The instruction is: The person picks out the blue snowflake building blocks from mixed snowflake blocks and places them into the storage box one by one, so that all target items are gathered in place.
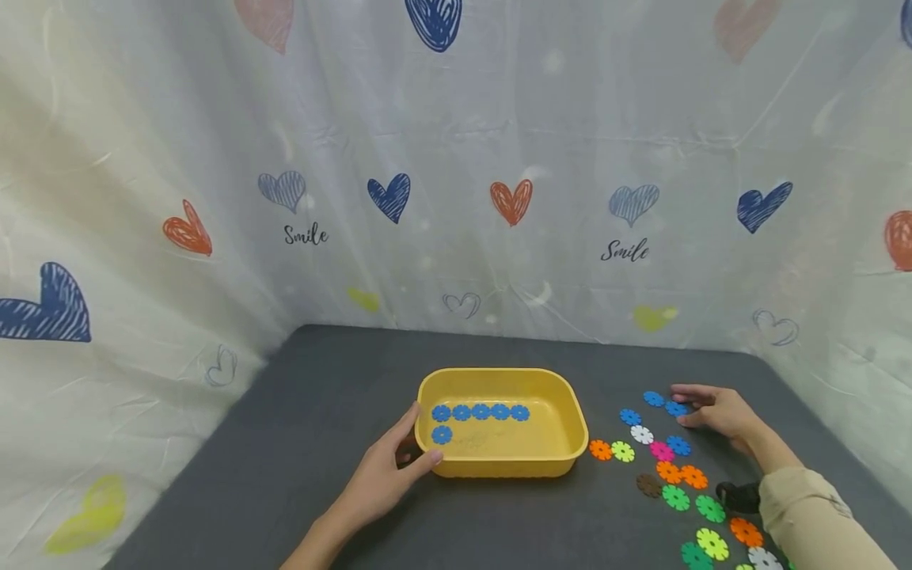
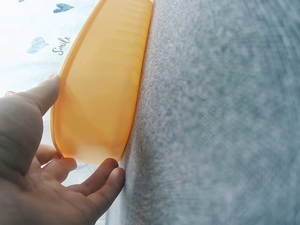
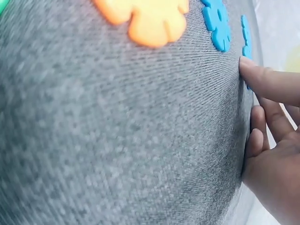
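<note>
My left hand (image 1: 385, 471) grips the left end of a yellow plastic basin (image 1: 499, 467), thumb over the near rim and fingers against the end wall. Inside the basin lies a row of several blue flower-shaped discs (image 1: 480, 412), with one more blue disc (image 1: 442, 435) in front of its left end. To the right of the basin, my right hand (image 1: 720, 412) reaches down to a blue flower-shaped disc (image 1: 675, 408) on the table, its thumb and forefinger spread around it. The right wrist view shows the thumb overlapping a blue disc (image 3: 245, 35) near the tabletop.
Loose flower-shaped discs lie right of the basin: blue (image 1: 653, 399), white (image 1: 642, 435), pink (image 1: 662, 451), orange (image 1: 601, 450), brown (image 1: 649, 485) and green (image 1: 675, 497). Several more lie near the right forearm. A curtain with printed hearts (image 1: 511, 203) hangs behind the grey table (image 1: 335, 380).
</note>
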`<state>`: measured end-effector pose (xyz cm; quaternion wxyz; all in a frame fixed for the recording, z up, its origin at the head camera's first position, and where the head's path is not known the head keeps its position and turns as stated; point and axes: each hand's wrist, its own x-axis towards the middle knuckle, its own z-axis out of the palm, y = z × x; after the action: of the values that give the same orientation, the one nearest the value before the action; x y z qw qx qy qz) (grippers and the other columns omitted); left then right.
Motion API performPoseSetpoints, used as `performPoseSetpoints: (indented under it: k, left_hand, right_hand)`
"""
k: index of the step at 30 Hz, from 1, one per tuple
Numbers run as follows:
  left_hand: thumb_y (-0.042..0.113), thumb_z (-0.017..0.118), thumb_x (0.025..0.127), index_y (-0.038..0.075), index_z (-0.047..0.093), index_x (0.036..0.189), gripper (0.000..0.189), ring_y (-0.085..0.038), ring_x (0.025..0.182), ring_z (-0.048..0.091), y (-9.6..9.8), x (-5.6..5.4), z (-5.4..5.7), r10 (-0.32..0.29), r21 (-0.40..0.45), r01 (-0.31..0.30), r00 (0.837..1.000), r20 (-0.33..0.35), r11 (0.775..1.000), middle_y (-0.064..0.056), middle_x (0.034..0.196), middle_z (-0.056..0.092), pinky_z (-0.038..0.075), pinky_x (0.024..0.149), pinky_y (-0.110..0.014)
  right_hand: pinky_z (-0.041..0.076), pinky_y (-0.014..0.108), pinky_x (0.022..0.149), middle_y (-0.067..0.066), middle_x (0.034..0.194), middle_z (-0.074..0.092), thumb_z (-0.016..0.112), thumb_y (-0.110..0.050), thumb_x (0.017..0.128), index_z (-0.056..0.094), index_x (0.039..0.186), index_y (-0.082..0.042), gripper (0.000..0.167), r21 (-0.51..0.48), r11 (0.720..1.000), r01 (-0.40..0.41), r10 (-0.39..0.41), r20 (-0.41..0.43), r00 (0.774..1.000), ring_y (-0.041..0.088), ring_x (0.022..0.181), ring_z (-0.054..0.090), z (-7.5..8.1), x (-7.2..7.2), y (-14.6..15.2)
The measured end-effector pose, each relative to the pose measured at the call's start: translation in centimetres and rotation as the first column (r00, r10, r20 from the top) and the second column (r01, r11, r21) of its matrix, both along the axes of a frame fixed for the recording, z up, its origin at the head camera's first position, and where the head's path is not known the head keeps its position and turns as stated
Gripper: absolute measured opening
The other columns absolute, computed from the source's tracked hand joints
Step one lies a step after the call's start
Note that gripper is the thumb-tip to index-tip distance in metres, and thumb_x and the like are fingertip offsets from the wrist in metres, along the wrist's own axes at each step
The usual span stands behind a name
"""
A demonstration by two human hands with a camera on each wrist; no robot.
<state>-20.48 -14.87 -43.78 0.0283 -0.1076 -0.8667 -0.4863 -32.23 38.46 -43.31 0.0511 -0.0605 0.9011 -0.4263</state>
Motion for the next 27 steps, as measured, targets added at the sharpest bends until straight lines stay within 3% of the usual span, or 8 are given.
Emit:
performPoseSetpoints:
  k: [3, 13, 23, 27]
  left_hand:
    - [0.042, 0.072, 0.09, 0.01, 0.026, 0.157, 0.087, -0.028, 0.129, 0.048, -0.1, 0.06, 0.07, 0.002, 0.008, -0.002, 1.0, -0.006, 1.0, -0.008, 0.157, 0.03, 0.048, 0.095, -0.046]
    - [0.042, 0.072, 0.09, 0.012, 0.026, 0.157, 0.086, -0.025, 0.127, 0.05, -0.3, -0.08, 0.27, 0.012, 0.008, -0.012, 1.0, -0.007, 1.0, -0.006, 0.156, 0.032, 0.048, 0.095, -0.046]
    - [0.041, 0.072, 0.09, 0.011, 0.027, 0.156, 0.085, -0.025, 0.126, 0.05, -0.34, -0.05, 0.28, 0.012, -0.005, -0.012, 1.0, -0.01, 1.0, -0.007, 0.156, 0.032, 0.049, 0.094, -0.046]
    - [0.043, 0.071, 0.091, 0.01, 0.026, 0.157, 0.087, -0.025, 0.129, 0.048, -0.05, 0.08, 0.16, -0.008, -0.004, 0.008, 1.0, -0.006, 1.0, -0.006, 0.157, 0.029, 0.048, 0.095, -0.044]
  right_hand:
    - [0.051, 0.027, 0.081, 0.027, 0.127, 0.059, 0.076, -0.009, 0.087, 0.051, 0.135, 0.012, 0.059, 0.002, 1.0, -0.019, 0.019, -0.006, 1.0, 0.045, 0.119, 0.047, 0.05, -0.04, -0.15]
    - [0.049, 0.02, 0.074, 0.027, 0.122, 0.061, 0.076, -0.007, 0.087, 0.056, 0.129, 0.014, 0.051, 0.036, 0.998, -0.052, 0.054, -0.046, 0.997, 0.04, 0.11, 0.054, 0.3, -0.35, -0.41]
    - [0.053, 0.034, 0.08, 0.028, 0.12, 0.061, 0.074, -0.006, 0.088, 0.058, 0.126, 0.014, 0.046, 0.095, 0.994, -0.061, 0.069, -0.088, 0.994, 0.043, 0.108, 0.056, -0.07, -0.04, -0.49]
    - [0.053, 0.028, 0.076, 0.029, 0.119, 0.062, 0.074, -0.004, 0.088, 0.058, 0.125, 0.014, 0.045, 0.109, 0.992, -0.062, 0.074, -0.106, 0.992, 0.045, 0.108, 0.056, -0.1, 0.28, -0.22]
